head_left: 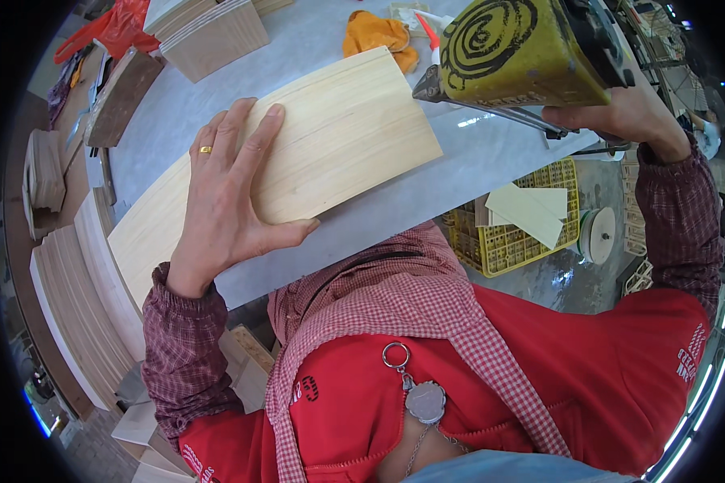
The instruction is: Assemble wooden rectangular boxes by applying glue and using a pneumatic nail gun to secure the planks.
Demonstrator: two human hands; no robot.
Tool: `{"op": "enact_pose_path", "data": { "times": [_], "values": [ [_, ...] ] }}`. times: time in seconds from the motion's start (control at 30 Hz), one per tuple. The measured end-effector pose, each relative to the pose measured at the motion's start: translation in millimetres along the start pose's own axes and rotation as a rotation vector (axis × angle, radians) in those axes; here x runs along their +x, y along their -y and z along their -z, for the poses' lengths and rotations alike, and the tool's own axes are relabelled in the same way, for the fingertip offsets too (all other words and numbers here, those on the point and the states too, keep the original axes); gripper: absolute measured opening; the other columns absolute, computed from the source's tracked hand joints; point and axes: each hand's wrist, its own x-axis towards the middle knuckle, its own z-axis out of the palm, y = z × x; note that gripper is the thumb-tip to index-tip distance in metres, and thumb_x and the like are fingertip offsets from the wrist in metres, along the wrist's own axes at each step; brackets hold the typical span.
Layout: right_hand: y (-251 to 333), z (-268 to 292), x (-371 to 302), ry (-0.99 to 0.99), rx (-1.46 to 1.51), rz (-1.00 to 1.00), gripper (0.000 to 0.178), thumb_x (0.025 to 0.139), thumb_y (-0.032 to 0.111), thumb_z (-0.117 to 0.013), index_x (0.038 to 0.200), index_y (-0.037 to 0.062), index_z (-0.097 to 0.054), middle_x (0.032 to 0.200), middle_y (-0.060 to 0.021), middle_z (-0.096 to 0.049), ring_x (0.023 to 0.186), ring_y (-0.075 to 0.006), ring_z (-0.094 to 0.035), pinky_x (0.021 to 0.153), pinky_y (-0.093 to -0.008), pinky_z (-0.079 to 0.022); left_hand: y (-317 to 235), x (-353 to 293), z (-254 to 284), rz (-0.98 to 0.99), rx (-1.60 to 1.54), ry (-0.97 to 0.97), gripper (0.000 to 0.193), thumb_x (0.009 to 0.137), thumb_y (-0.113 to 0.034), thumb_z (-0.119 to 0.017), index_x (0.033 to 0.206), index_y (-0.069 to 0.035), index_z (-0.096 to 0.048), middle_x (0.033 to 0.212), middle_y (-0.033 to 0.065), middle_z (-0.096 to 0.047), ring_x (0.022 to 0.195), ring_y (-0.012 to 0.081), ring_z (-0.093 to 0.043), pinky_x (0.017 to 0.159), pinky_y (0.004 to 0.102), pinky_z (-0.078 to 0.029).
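Observation:
A pale wooden board with a curved edge lies slantwise on the grey-white worktable. My left hand rests spread on the board, thumb out toward its near edge, with a gold ring on one finger. In my right hand is a yellow-green nail gun with a black spiral drawn on its side. Its dark nose is beside the board's right end; whether it touches the wood I cannot tell. Most of the right fingers are hidden behind the tool.
An orange cloth and a red-tipped bottle lie beyond the board. Wooden panels stand at the far left, near a red plastic bag. Curved boards are stacked at left. A yellow crate below right carries flat pieces.

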Motion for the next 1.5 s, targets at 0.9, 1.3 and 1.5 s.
{"op": "enact_pose_path", "data": {
  "times": [0.9, 1.3, 1.5],
  "values": [
    [-2.8, -34.2, -68.2, -0.038, -0.009, -0.343, 0.037, 0.072, 0.015, -0.075, 0.098, -0.0078, -0.061, 0.061, -0.0064, -0.058, 0.041, -0.0085, -0.047, 0.039, -0.0180, -0.035, 2.1, -2.8, -5.6, -0.004, 0.009, -0.034, 0.103, 0.046, -0.045, -0.081, 0.138, -0.016, -0.046, 0.138, 0.0192, -0.040, 0.125, 0.0372, -0.039, 0.106, 0.0512, -0.026],
    [12.1, -51.4, -78.1, -0.130, 0.135, -0.245, 0.027, 0.074, 0.011, -0.073, 0.094, -0.0038, -0.062, 0.059, -0.0038, -0.057, 0.040, -0.0070, -0.044, 0.039, -0.0179, -0.033, 2.9, -3.1, -8.5, -0.017, 0.035, -0.064, 0.102, 0.047, -0.048, -0.079, 0.138, -0.015, -0.045, 0.138, 0.0197, -0.041, 0.124, 0.0374, -0.040, 0.105, 0.0498, -0.029],
    [30.6, -50.2, -74.6, -0.077, 0.126, -0.299, 0.020, 0.076, 0.009, -0.071, 0.092, -0.0003, -0.064, 0.059, -0.0021, -0.056, 0.042, -0.0067, -0.043, 0.041, -0.0194, -0.031, 5.2, -3.7, -8.3, -0.005, 0.040, -0.038, 0.102, 0.048, -0.045, -0.082, 0.140, -0.020, -0.043, 0.143, 0.0156, -0.035, 0.128, 0.0389, -0.035, 0.105, 0.0527, -0.032]
  ]
}}
